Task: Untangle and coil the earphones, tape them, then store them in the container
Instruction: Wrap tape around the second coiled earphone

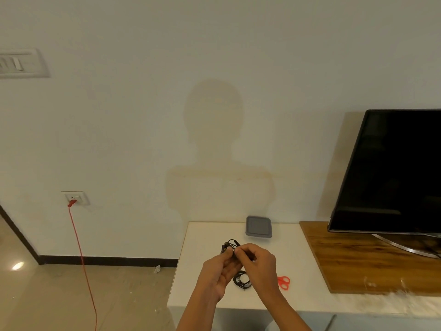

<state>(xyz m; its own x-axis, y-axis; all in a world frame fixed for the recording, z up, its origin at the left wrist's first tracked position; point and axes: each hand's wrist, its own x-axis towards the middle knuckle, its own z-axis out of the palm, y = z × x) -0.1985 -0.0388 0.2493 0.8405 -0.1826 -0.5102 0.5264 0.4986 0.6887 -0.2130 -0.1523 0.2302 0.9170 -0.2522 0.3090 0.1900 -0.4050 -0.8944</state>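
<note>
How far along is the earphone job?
Done, it seems: one coil lies on the table. In hand: left hand and right hand pinch earphones above it. Left: coiling these, taping, storing; the container has its lid on.

On my table [202, 237] I see the container [258, 226] at the back, scissors [284, 282] front right, coil [242, 281] just left of them, TV [393, 170] off right.
</note>
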